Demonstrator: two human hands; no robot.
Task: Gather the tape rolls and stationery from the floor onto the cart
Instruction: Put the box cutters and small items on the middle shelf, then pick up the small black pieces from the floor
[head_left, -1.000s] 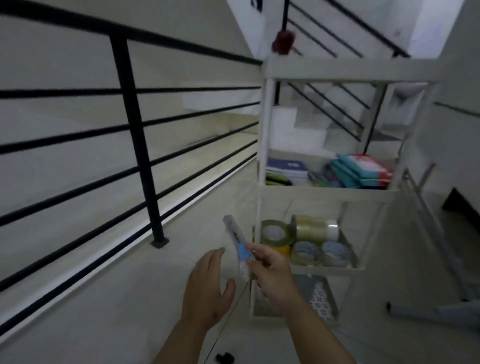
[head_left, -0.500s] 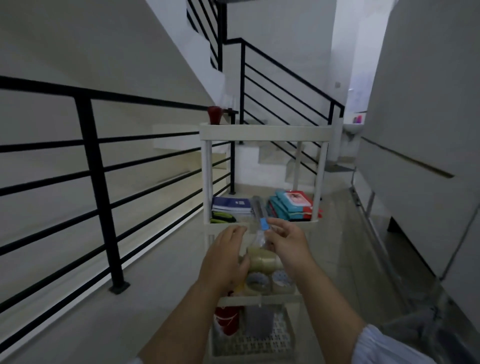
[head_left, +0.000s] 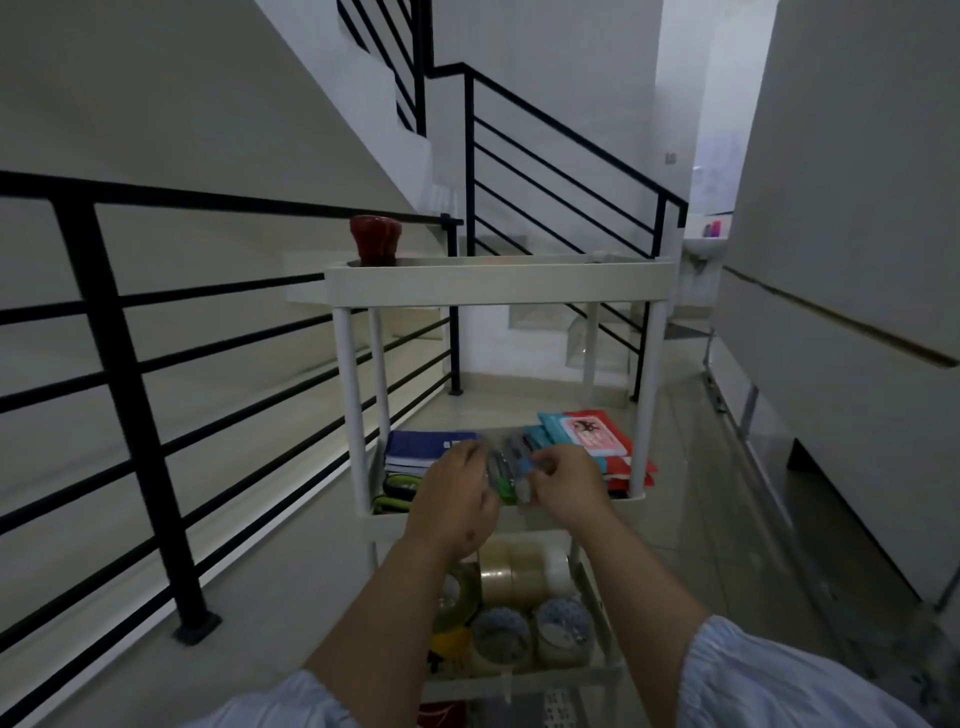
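A clear packet of pens (head_left: 511, 475) is pinched in both the left hand (head_left: 457, 499) and right hand (head_left: 569, 491), fingers closed, for lowering onto the cart (head_left: 496, 283) middle shelf

Both hands rose from in front of the tape-roll shelf to the cart's (head_left: 493, 283) middle shelf. The right hand (head_left: 569, 486) carried the clear packet (head_left: 511, 475) of pens there, the left hand (head_left: 460, 499) closing beside it.

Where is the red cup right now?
In the head view, the red cup stands on the left end of the cart's top shelf, right beside the black railing.
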